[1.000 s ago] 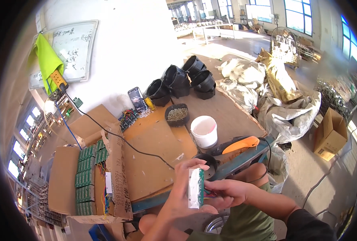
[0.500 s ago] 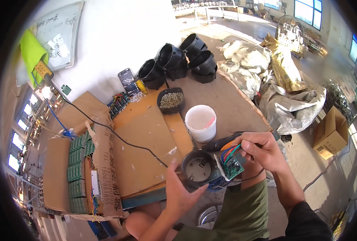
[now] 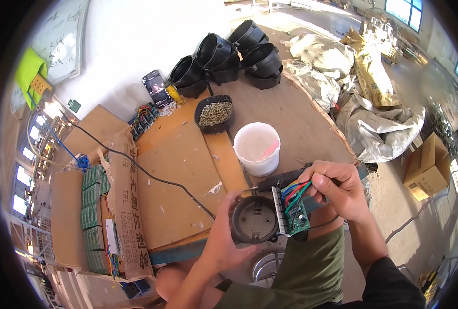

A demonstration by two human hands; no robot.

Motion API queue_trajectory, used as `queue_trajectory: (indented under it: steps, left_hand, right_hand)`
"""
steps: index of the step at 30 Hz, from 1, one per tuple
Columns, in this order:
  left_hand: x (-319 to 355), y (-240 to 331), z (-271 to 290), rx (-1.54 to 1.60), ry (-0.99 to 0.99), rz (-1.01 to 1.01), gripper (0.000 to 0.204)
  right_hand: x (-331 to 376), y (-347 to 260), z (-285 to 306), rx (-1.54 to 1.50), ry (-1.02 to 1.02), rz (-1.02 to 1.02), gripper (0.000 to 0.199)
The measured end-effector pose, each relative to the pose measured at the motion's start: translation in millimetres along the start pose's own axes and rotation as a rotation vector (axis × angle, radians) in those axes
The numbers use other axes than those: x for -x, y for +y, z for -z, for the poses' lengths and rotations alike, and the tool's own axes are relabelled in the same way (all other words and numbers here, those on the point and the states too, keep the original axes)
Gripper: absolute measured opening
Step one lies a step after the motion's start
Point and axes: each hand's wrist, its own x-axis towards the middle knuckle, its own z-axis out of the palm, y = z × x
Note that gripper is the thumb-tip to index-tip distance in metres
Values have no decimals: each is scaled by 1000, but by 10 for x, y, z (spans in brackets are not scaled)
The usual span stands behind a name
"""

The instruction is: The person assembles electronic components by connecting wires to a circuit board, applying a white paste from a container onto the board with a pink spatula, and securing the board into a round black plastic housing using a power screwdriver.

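At the near edge of the tabletop (image 3: 290, 110), I see the left hand (image 3: 226, 242) cupped around a round black housing (image 3: 253, 220), its open face turned up toward the camera; the grip is closed on the housing's left side and underside. Just beside it, my view shows the right hand (image 3: 339, 188) pinching a bundle of red, blue and green wires (image 3: 295, 191) between thumb and fingers. The wires run down to a green circuit board (image 3: 296, 216) with a white connector strip, which hangs touching the right rim of the housing. A dark soldering iron (image 3: 280, 180) lies on the tabletop just behind the board, its thin black cord (image 3: 151, 175) trailing away toward the far left corner. Behind the iron stands a white plastic bucket (image 3: 257, 149), and farther back a small black bowl of pale pellets (image 3: 214, 113). A cluster of empty black housings (image 3: 229, 54) is stacked along the far edge against the white wall. A cardboard box of green boards (image 3: 92, 198) sits at the left edge. Crumpled sacks (image 3: 378, 123) lie on the floor off the right side.
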Motion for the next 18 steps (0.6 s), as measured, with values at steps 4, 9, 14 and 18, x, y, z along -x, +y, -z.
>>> queue_trajectory:
  steps: [4,9,14,18]
  left_hand:
    - [85,52,-150,54,175,93,121]
    - [78,111,-267,-43,429,82,105]
    - [114,33,-323,12,449,149,111]
    - [125,-27,-311,-21,400,174,118]
  right_hand:
    - [-60,42,-142,130,-118,153,17]
    - [-264,152,-317,285,-215,305,13]
    - [-547,214,-437,468,-395,510,13]
    - [-731,235,-521,536,-510,541,9]
